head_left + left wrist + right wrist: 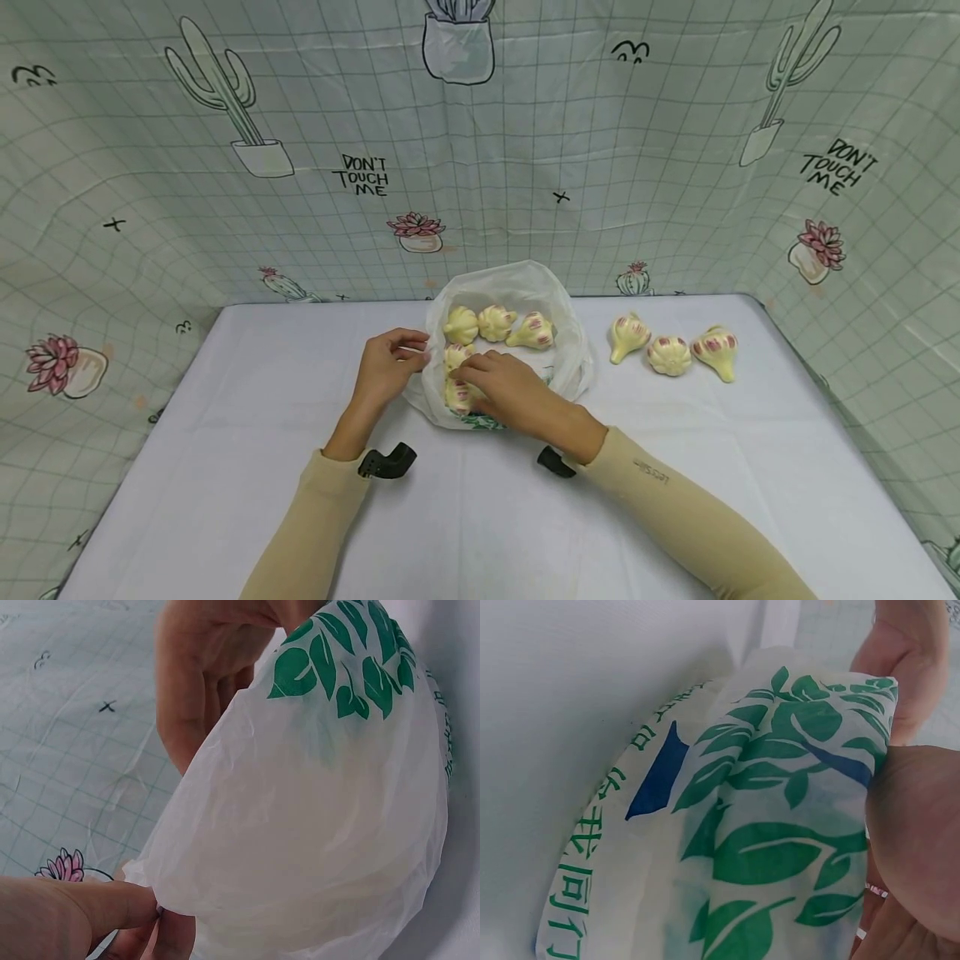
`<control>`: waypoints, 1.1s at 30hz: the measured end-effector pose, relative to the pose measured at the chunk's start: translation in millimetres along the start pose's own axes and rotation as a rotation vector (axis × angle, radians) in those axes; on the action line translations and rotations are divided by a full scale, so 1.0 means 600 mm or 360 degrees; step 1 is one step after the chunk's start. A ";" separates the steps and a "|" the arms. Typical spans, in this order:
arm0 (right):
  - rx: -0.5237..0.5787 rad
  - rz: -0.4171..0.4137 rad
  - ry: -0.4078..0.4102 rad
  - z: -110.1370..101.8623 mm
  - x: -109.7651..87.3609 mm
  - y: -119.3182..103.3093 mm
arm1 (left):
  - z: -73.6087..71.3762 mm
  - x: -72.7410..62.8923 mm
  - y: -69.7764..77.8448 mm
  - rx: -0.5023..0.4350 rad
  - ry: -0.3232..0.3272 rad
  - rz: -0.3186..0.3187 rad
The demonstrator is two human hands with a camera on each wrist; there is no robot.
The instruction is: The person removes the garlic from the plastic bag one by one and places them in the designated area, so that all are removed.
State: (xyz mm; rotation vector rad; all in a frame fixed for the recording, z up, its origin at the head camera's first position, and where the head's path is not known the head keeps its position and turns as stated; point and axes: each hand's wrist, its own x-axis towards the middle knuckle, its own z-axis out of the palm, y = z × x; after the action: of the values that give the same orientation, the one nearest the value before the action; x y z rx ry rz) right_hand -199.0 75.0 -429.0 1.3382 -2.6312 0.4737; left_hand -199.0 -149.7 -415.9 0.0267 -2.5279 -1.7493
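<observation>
A white plastic bag (567, 333) with a green leaf print stands with its mouth spread, several garlic bulbs (496, 322) inside. At its left edge is my left hand (387, 362); the left wrist view shows thumb and finger pinching the plastic. My right hand (513, 392) reaches into the bag over the front rim. Its fingers and thumb hold a garlic bulb (457, 395) at the bag's near left, partly covered by the hand. Another bulb lies just behind the fingers. In the right wrist view the printed bag front (772, 855) hides most of the right fingers.
Three more garlic bulbs (669, 356) lie in a row on the white table (675, 467), right of the bag. A patterned cloth (480, 167) hangs behind the table and along its sides. Black wrist mounts (387, 461) stick out from both sleeves.
</observation>
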 end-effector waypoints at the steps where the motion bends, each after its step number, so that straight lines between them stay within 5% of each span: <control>1: 0.0010 0.0001 -0.0011 0.000 0.001 0.000 | 0.000 0.000 0.000 0.0000 0.0000 0.0003; 33: -0.0029 0.0027 -0.0137 0.000 0.012 0.005 | -0.009 0.002 -0.005 -0.0011 -0.0002 -0.0017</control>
State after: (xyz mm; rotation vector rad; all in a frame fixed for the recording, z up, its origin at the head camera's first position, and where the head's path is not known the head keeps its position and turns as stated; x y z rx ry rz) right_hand -205.6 71.1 -427.5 1.3613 -2.7110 0.4016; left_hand -200.0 -155.9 -416.7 0.0388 -2.5273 -1.7625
